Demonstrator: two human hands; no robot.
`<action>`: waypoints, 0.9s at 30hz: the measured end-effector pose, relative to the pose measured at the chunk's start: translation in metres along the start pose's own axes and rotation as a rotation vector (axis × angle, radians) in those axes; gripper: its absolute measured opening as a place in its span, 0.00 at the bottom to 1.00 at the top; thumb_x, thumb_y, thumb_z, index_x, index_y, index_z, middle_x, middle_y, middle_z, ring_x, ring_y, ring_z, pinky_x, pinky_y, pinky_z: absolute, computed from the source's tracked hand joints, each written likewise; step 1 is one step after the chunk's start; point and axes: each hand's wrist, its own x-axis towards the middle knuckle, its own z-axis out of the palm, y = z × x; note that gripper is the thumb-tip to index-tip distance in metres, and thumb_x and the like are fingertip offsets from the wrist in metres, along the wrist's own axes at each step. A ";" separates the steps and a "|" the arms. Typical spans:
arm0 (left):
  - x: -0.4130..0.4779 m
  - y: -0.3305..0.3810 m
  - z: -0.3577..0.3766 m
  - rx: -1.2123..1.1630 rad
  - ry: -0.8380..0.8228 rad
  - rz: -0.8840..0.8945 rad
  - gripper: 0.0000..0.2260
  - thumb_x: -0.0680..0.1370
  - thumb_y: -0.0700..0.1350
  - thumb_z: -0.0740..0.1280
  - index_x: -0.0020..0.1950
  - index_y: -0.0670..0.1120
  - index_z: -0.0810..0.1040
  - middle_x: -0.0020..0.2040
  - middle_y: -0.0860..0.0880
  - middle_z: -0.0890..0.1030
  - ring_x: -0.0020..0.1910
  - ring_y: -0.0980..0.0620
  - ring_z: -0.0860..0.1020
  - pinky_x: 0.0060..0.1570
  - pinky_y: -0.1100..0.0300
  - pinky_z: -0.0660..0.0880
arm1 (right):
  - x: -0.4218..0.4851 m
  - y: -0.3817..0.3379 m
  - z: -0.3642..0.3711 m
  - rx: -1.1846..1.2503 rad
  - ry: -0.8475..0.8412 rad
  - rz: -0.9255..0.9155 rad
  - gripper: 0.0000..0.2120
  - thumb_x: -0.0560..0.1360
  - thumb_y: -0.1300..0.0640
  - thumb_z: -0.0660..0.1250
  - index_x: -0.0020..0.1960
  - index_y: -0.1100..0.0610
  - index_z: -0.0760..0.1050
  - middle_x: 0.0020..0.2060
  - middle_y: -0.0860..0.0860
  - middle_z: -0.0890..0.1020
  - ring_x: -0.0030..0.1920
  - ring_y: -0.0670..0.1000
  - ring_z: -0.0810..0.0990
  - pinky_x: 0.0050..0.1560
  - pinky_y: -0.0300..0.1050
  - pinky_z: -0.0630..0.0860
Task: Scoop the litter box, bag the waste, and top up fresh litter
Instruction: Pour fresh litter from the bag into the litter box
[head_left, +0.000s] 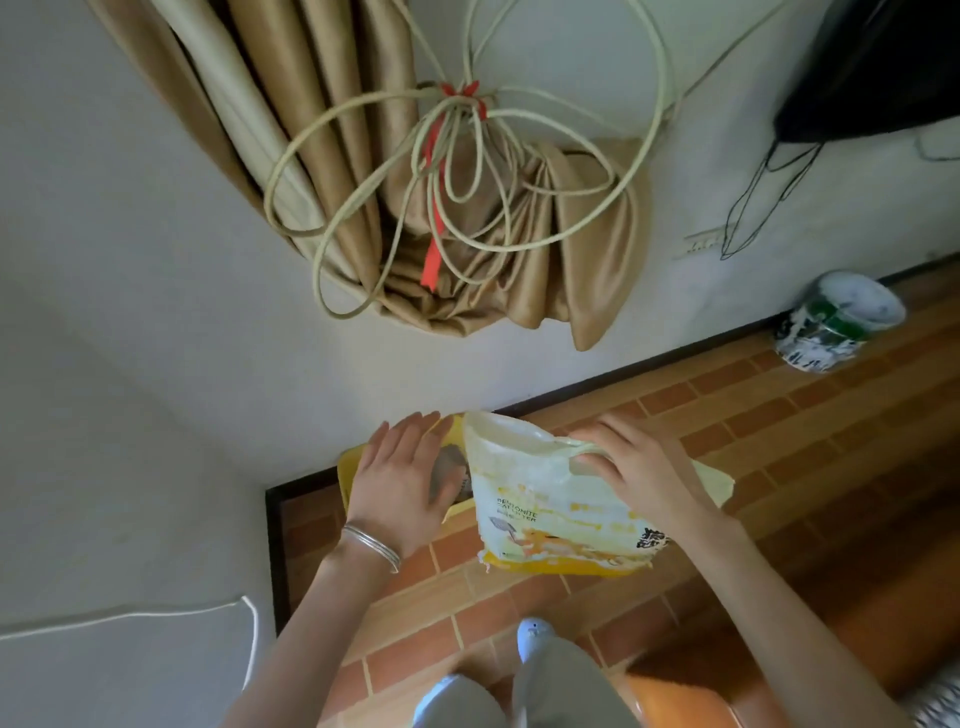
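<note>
In the head view, a white-and-yellow plastic bag of bentonite cat litter (550, 512) is held over the brick-patterned tile floor (779, 441), just in front of the person's knees. The right hand (631, 465) is closed on the bag. Its fingers are curled over the torn upper edge, near what looks like a cut-out handle. The left hand (402, 480), with thin silver bangles (371, 545) on the wrist, is spread flat with straight fingers and holds nothing. Whether its palm presses the bag's side or only hovers cannot be told. A yellow plastic litter box (345, 480) is set in the corner against the white wall (156, 260). It is largely covered by the left hand and the bag, and a patch of grey litter (451, 465) shows between them. The bag's long axis runs from the person toward the wall, with the open mouth at the far end and the yellow base nearest the knees. The box lies to the left of that mouth, beneath the flat hand. A pour is therefore judged to call for the mouth being tipped leftward and down, with the right hand lifting and the left steadying. A beige curtain (519, 249) and looped cream cord (363, 208) hang on the wall.
</note>
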 end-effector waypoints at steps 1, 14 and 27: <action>0.003 0.004 0.002 0.004 -0.011 0.010 0.24 0.75 0.56 0.57 0.66 0.45 0.74 0.62 0.46 0.78 0.62 0.44 0.75 0.65 0.44 0.68 | -0.004 0.004 -0.001 0.029 -0.010 0.010 0.09 0.74 0.50 0.62 0.51 0.52 0.75 0.40 0.49 0.77 0.37 0.51 0.78 0.36 0.42 0.76; 0.076 0.079 0.044 0.020 -0.116 0.180 0.25 0.75 0.57 0.55 0.64 0.45 0.77 0.60 0.47 0.80 0.60 0.45 0.77 0.62 0.43 0.71 | -0.042 0.095 -0.045 -0.165 0.008 0.090 0.12 0.71 0.51 0.59 0.44 0.53 0.80 0.36 0.47 0.78 0.30 0.49 0.77 0.26 0.37 0.69; 0.212 0.220 0.109 0.057 -0.100 0.354 0.23 0.73 0.55 0.56 0.62 0.46 0.78 0.57 0.48 0.81 0.56 0.45 0.79 0.58 0.44 0.74 | -0.051 0.268 -0.101 -0.160 0.096 0.294 0.08 0.65 0.62 0.77 0.42 0.56 0.80 0.35 0.48 0.79 0.31 0.49 0.77 0.29 0.36 0.67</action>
